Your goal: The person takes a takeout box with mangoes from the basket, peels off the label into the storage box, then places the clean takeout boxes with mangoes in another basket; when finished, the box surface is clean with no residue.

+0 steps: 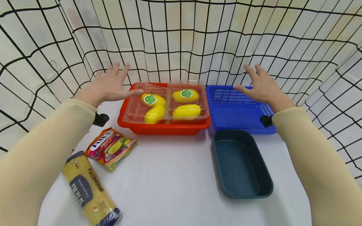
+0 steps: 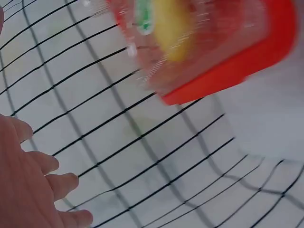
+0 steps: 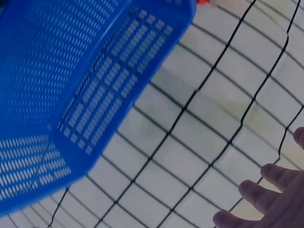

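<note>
My left hand (image 1: pixel 108 84) is raised with spread fingers near the left end of a red basket (image 1: pixel 164 129); nothing is in its grasp. In that basket lie clear plastic clamshell boxes (image 1: pixel 167 110) with yellow mangoes (image 1: pixel 185 111) inside, some bearing green round stickers. Over the blue basket (image 1: pixel 234 110) hovers my right hand (image 1: pixel 261 84), fingers apart and holding nothing. The left wrist view has the fingers (image 2: pixel 61 185) away from the red basket's edge. In the right wrist view the fingertips (image 3: pixel 251 192) are apart from the blue basket (image 3: pixel 95 95).
A dark teal tray (image 1: pixel 241 166) stands in front of the blue basket. At left lie a Fox's candy bag (image 1: pixel 111 147) and a spaghetti pack (image 1: pixel 90 191). Black wire grid (image 1: pixel 181 40) fences the white table (image 1: pixel 169 175) at the back and sides.
</note>
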Available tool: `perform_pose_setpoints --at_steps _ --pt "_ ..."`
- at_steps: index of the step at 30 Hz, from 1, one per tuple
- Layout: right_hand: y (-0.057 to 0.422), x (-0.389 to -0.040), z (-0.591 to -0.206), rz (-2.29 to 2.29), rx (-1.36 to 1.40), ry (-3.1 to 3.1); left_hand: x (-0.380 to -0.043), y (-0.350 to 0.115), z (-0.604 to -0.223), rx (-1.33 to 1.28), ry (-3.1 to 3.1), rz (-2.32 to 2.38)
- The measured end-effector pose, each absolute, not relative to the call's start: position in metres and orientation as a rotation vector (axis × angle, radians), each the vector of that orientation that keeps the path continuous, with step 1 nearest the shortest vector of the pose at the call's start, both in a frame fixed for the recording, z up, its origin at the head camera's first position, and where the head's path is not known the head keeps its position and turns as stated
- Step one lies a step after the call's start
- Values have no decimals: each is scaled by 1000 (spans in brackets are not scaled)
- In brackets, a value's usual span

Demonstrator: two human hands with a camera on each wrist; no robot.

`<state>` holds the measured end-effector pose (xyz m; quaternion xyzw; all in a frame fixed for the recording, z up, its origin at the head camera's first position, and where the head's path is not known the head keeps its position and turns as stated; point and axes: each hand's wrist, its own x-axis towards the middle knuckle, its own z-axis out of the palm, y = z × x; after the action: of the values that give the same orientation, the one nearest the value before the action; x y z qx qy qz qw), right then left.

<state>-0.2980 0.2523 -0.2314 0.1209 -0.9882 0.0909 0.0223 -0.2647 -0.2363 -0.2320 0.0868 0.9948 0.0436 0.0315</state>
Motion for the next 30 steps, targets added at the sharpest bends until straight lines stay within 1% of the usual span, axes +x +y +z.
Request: perform_pose_setpoints --at_steps 8,14,20,30 --pt "233 -288 -259 418 481 -3082 -246 -257 -305 269 2963 252" --pt "211 -291 -278 480 534 -3124 -242 -259 -341 267 2914 321" --pt "189 -303 -296 564 542 -3195 -245 -259 -358 310 2943 314" --pt "151 -324 -323 613 581 -3244 -239 -268 -365 332 3020 8"
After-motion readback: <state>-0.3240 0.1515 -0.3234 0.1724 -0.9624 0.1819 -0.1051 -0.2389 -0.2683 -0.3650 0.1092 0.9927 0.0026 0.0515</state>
